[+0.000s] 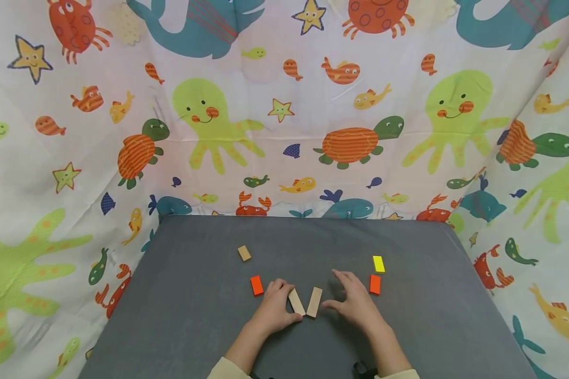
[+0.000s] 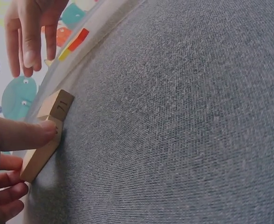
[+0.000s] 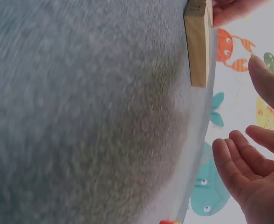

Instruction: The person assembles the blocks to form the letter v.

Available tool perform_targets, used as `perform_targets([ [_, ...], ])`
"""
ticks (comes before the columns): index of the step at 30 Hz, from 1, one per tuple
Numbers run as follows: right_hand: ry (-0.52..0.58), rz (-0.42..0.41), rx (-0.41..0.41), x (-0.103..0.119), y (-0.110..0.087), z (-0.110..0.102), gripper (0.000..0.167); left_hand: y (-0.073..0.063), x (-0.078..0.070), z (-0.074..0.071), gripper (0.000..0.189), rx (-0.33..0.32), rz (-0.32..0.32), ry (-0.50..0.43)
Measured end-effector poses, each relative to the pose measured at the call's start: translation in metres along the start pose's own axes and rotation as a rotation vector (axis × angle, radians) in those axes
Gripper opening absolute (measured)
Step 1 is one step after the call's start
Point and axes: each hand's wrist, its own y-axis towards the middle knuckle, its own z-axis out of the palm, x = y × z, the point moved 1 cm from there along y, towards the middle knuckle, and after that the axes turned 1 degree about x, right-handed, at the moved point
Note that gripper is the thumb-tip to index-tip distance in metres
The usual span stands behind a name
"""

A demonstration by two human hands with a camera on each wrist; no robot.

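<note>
My left hand (image 1: 276,309) pinches a plain wooden block (image 1: 296,302) lengthwise, thumb at its near end and fingers at the far end. A second plain wooden block (image 1: 314,302) lies just to its right; the two slant toward each other, their near ends close together. Dark digits mark the end of this second block (image 2: 61,108) in the left wrist view. To the right of the pair, my right hand (image 1: 355,302) is held with thumb and fingers spread apart, nothing between them. The right wrist view shows its relaxed fingers (image 3: 230,168) apart from the nearer block (image 3: 197,46).
An orange block (image 1: 256,286) lies left of my left hand, with a plain wooden block (image 1: 244,253) farther back. Beyond my right hand are another orange block (image 1: 375,285) and a yellow block (image 1: 379,264). A sea-animal curtain (image 1: 275,79) surrounds the grey table (image 1: 194,316).
</note>
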Motion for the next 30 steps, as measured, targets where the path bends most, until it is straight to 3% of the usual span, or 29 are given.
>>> perform_targets([
  [16, -0.076, 0.023, -0.139, -0.037, -0.003, -0.029, 0.078, -0.005, 0.005, 0.004, 0.076, 0.009, -0.024, -0.040],
  [30, -0.076, 0.098, -0.138, -0.060, -0.008, -0.039, 0.075, -0.007, 0.008, 0.005, 0.076, 0.015, -0.016, -0.055],
])
